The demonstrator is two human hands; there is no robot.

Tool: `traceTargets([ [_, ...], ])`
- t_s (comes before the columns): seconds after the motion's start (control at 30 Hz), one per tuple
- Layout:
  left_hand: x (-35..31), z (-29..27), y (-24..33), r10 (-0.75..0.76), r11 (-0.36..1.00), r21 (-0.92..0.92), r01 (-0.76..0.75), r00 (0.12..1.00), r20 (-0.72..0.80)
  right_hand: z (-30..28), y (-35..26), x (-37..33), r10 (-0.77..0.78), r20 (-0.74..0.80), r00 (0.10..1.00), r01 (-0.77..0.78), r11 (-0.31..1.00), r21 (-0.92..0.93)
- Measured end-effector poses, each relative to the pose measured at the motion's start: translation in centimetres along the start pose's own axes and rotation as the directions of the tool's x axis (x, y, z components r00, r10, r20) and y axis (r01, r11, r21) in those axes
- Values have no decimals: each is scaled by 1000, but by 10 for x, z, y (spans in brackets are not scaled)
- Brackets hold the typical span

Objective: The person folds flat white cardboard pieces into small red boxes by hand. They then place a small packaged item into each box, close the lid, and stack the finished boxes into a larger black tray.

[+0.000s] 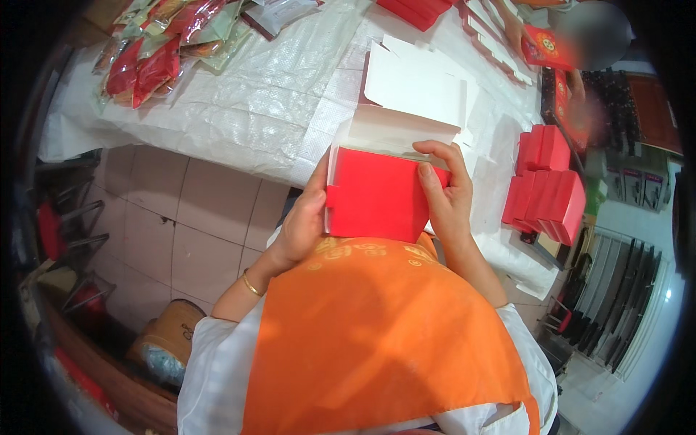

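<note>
At mid-frame, the left grip and right grip hold both sides of an open red-and-white cardboard box, likely so it won't wobble.

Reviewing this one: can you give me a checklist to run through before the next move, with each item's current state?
1. Left hand at the left side of the red box: ok.
2. Right hand at its right side, thumb on the red face: ok.
3. Box closed: not ok; the white flap stands open beyond the red face.
4. Contents of the box: cannot tell; the red face hides most of the interior.
5. Bagged packets away from both hands: ok, they lie at the table's upper left.
6. Co-worker's hand apart from this box: ok, it is at the upper right.
</note>
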State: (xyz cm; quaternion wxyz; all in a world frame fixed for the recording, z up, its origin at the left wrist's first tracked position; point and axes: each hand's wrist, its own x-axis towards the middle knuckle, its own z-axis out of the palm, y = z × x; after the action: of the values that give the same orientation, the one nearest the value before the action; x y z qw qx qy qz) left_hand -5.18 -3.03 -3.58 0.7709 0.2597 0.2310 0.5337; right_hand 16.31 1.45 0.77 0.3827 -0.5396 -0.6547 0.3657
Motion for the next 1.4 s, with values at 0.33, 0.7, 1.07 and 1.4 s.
traceTargets([
  [0.33,2,-7,-12,28,902,432,-14,999,-27,-10,-4,5,-234,11,972,227,929,-293],
  [0.7,8,-6,-16,-76,991,103,82,995,-62,-12,-11,18,-296,311,903,421,754,-504],
  [1.07,21,-15,-31,-183,933,-283,220,971,151,-7,-8,17,-219,344,913,356,839,-412],
  [1.4,37,-13,-30,-313,908,-169,382,890,331,-10,-14,21,-174,361,916,315,870,-380],
])
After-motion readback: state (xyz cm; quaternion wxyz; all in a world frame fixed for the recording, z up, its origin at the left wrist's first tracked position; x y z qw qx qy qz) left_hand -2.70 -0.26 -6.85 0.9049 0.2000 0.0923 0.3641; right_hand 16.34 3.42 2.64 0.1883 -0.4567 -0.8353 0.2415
